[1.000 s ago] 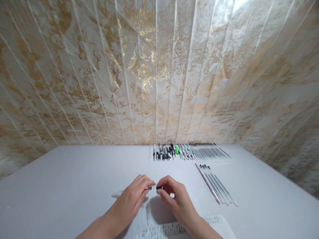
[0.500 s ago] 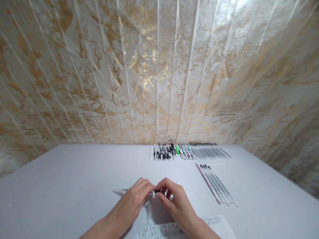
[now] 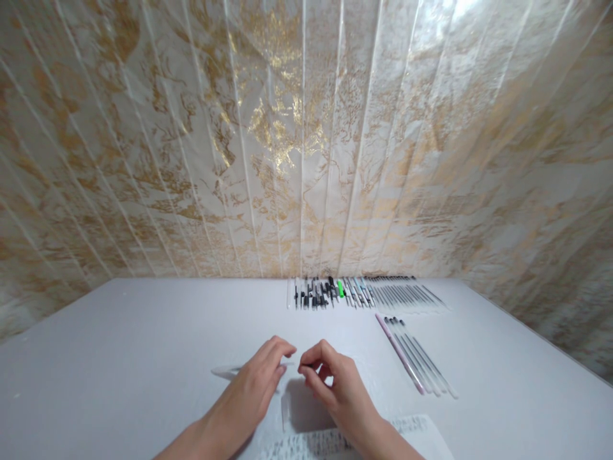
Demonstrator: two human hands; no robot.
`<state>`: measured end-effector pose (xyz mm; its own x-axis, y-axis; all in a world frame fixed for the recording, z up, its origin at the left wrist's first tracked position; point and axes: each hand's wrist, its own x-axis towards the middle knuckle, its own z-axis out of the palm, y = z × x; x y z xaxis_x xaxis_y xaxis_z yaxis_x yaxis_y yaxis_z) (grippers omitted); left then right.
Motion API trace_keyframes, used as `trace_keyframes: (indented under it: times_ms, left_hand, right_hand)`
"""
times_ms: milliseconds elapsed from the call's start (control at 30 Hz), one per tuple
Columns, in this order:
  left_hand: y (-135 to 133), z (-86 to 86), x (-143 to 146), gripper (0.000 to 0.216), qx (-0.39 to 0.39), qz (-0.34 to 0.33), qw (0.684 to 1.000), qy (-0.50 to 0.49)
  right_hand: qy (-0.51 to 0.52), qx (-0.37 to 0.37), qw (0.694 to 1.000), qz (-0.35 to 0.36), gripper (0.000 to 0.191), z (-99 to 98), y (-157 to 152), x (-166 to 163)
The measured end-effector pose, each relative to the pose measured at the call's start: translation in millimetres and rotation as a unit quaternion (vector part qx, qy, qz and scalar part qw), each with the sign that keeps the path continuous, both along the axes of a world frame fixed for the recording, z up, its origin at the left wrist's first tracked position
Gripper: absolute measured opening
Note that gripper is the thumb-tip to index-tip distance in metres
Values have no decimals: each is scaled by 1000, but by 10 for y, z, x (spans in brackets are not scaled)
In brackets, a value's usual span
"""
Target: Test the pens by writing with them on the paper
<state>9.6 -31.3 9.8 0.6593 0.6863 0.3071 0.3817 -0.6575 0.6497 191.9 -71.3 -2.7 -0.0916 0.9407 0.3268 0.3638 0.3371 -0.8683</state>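
Observation:
My left hand (image 3: 256, 386) and my right hand (image 3: 332, 383) meet over the white table (image 3: 119, 358), fingertips a little apart. The left hand's fingers curl round a clear pen barrel (image 3: 227, 370) that sticks out to the left just above the table. My right hand pinches a small dark piece (image 3: 306, 365) between thumb and forefinger, right at the barrel's near end. Whether the piece is seated in the barrel I cannot tell.
A row of several pens and pen parts (image 3: 354, 292) lies along the back of the table by the gold-patterned wall (image 3: 306, 140). A smaller group of clear pens (image 3: 416, 358) lies to the right. A printed sheet (image 3: 335, 441) lies near the front edge.
The hands pressed together half a second ago and have since drawn slightly apart. The dark piece in the right fingers shows less than one second ago.

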Motion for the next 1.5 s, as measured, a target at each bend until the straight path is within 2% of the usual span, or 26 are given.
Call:
trace_keyframes:
  times_ms: [200,433,667,733,833,900,1067,1233,1400,1500]
  left_hand:
    - [-6,-29,1,22,21,9,1000,-21]
    - [-21,-64,26,23,16,9,999,-27]
    - [-101,-64,77,27,-9,-28,999,-33]
    - [-133,-66,79,39,-8,-43,998,-41]
    - [-159,-86,66,68,6,-67,996,-57]
    - [-150,-108,50,77,11,-72,995,-66]
    - [-73,-160,22,71,-4,-44,997,-59]
    - [-73,-191,46,74,1,-34,997,-73]
    - [-125,-170,68,77,-2,-43,995,-90]
    - [-148,-142,73,81,-32,-66,992,-107]
  right_hand:
    - [-108,54,993,-2,16,13,17,16]
    - [-43,11,999,-17,9,-60,-6,-15]
    - [-50,-2,999,11,5,-42,-14,-39]
    - [-66,-8,997,28,5,-42,-17,-48]
    - [-78,17,996,28,7,-41,-26,-62]
    - [-71,33,997,28,7,-32,-36,-63]
    - [-53,21,997,46,19,-9,-55,-42]
    - [-44,-25,998,47,26,-10,-52,-58]
    - [4,-24,998,55,26,3,-46,-97]
    - [47,-37,997,51,19,1,-39,-120]
